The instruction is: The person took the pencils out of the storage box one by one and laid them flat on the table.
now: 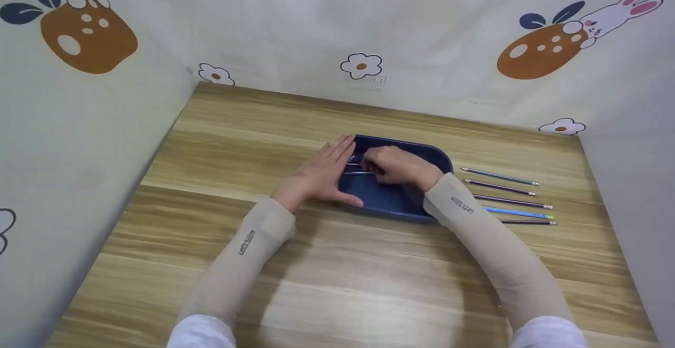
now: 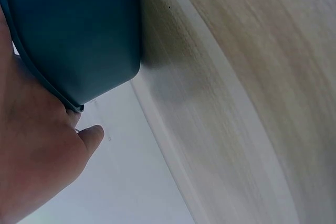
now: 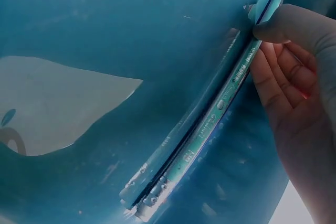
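A dark blue tray with rounded corners sits mid-table. My left hand rests at its left end, fingers straight along the rim and thumb spread over the front edge; the left wrist view shows this hand against the rim of the tray. My right hand reaches inside. In the right wrist view, thumb and fingers of that hand pinch a teal pencil near its pointed end. Its silver eraser end points away, and the glossy tray floor mirrors it.
Several pencils lie in a spaced column right of the tray, eraser ends to the right, one bright blue. My right sleeve covers some of their tips. Patterned cloth walls the table's back and sides.
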`<action>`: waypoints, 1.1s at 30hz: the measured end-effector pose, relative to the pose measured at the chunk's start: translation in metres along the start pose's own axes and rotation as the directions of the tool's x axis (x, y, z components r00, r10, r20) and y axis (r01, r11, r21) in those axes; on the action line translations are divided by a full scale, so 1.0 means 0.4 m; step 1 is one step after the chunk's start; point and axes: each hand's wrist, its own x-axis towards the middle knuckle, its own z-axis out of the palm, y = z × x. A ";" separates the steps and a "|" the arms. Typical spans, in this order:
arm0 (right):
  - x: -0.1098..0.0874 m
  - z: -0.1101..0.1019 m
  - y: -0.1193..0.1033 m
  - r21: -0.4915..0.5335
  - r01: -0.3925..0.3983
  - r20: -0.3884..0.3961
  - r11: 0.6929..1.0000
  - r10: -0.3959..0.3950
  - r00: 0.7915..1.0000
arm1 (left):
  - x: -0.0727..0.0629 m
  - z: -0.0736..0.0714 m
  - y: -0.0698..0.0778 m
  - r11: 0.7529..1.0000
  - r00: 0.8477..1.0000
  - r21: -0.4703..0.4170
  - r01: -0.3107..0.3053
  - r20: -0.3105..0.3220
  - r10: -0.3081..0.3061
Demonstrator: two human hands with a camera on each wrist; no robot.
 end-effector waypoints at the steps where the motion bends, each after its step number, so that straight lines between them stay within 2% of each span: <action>1: -0.001 0.000 0.001 0.003 0.001 0.000 1.000 -0.001 1.000 | 0.001 0.001 0.000 1.000 1.000 0.000 -0.001 0.001 0.001; 10: 0.000 -0.006 0.000 0.079 -0.004 0.010 0.997 0.003 1.000 | 0.000 0.001 -0.003 1.000 1.000 -0.020 0.002 -0.008 -0.002; 22: -0.008 -0.017 0.007 0.200 -0.026 -0.002 0.979 0.027 1.000 | -0.003 -0.003 0.002 1.000 1.000 0.008 -0.002 -0.007 0.002; 27: -0.015 -0.032 0.012 0.284 -0.034 -0.011 0.958 0.039 0.999 | -0.006 -0.003 0.002 1.000 1.000 0.000 0.005 0.001 -0.005; 33: -0.032 -0.054 0.016 0.378 -0.089 0.020 0.922 0.088 0.996 | -0.002 -0.001 0.005 1.000 1.000 -0.015 0.013 0.007 -0.013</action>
